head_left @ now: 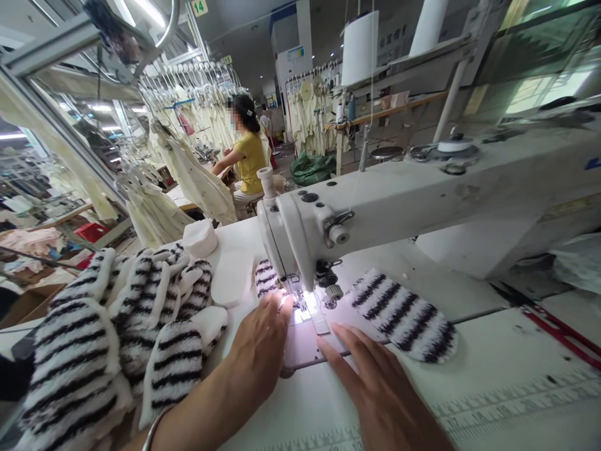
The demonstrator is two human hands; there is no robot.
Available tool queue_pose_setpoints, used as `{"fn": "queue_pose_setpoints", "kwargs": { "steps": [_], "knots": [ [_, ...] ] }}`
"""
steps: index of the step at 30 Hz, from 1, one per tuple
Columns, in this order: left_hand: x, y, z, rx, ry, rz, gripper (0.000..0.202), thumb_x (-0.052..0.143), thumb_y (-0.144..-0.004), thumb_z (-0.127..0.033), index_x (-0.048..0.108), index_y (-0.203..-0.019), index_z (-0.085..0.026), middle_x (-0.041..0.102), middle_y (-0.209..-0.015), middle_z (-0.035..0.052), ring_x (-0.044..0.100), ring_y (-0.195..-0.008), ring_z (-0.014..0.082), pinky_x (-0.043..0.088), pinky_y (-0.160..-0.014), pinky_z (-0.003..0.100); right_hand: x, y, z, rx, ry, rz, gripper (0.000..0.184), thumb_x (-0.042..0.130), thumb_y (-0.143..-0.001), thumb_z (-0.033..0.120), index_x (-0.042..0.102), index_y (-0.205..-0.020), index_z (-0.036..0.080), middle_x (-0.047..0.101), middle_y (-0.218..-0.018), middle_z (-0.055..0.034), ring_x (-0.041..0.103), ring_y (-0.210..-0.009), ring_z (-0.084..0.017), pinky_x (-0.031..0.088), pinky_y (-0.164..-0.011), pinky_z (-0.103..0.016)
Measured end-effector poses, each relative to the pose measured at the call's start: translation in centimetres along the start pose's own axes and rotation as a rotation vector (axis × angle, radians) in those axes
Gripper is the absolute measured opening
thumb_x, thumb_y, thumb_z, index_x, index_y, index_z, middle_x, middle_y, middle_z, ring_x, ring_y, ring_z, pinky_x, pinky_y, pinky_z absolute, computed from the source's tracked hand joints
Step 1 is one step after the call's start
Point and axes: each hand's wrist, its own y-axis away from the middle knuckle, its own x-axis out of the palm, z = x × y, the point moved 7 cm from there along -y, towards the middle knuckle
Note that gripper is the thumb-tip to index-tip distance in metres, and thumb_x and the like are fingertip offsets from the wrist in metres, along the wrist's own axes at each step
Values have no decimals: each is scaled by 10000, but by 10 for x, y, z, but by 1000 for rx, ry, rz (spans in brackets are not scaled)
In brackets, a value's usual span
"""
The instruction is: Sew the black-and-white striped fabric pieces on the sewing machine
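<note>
The sewing machine [300, 238] stands before me, its lamp lighting the needle area. My left hand [260, 338] is just left of the needle. Its fingers are drawn together on a black-and-white striped fuzzy fabric piece [267, 277], which is mostly hidden behind the hand and machine head. My right hand [375, 382] lies with fingers stretched out on the machine bed, holding nothing. Its fingertips are beside a narrow pale strip [321, 322] in front of the needle. A flat striped fuzzy piece [406, 316] with a rounded end rests right of the needle.
A heap of striped fuzzy pieces [70, 357] covers the table's left side. White padded pieces [232, 279] lie behind it. Red-handled scissors [554, 326] lie at right, above a printed ruler [493, 407]. A person in yellow [248, 160] sits beyond, near hanging garments.
</note>
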Motion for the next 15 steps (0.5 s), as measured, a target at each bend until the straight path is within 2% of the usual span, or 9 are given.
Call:
{"fn": "queue_pose_setpoints", "kwargs": {
  "steps": [3, 5, 9, 12, 15],
  "knots": [
    [-3, -3, -1, 9, 33, -26, 516, 429, -821, -8, 323, -1313, -122, 566, -1145, 172, 563, -1078, 277, 551, -833, 445, -1, 1, 0, -4, -12, -9, 590, 328, -762, -12, 565, -1237, 246, 525, -1265, -91, 472, -1183, -233, 459, -933, -409],
    [-3, -3, 0, 10, 36, -8, 524, 472, -781, 2, 332, -1272, -116, 577, -1077, 159, 585, -979, 270, 556, -795, 442, -1, 1, 1, -8, -7, -19, 591, 324, -766, -16, 560, -1241, 246, 526, -1262, -91, 476, -1175, -232, 461, -927, -410],
    [1, -10, 3, -30, -3, 61, 507, 526, -739, 18, 376, -1202, -123, 584, -1040, 138, 595, -895, 245, 552, -761, 400, 2, 1, 2, -19, -9, -24, 619, 319, -749, -36, 545, -1254, 243, 521, -1264, -89, 468, -1181, -234, 456, -926, -413],
    [8, -22, 11, -144, -53, 146, 327, 585, -718, -30, 503, -1021, -123, 596, -927, 120, 590, -802, 255, 542, -676, 394, 4, 1, 1, -29, -2, -27, 589, 295, -763, -43, 557, -1223, 214, 520, -1249, -100, 468, -1177, -247, 444, -933, -440],
    [5, -25, 14, -261, -88, 188, 108, 586, -737, -66, 546, -797, -146, 588, -796, 93, 585, -700, 243, 520, -609, 368, -5, 4, 4, -56, 6, -69, 537, 264, -808, -31, 547, -1205, 195, 514, -1246, -106, 467, -1184, -253, 441, -932, -437]
  ]
}}
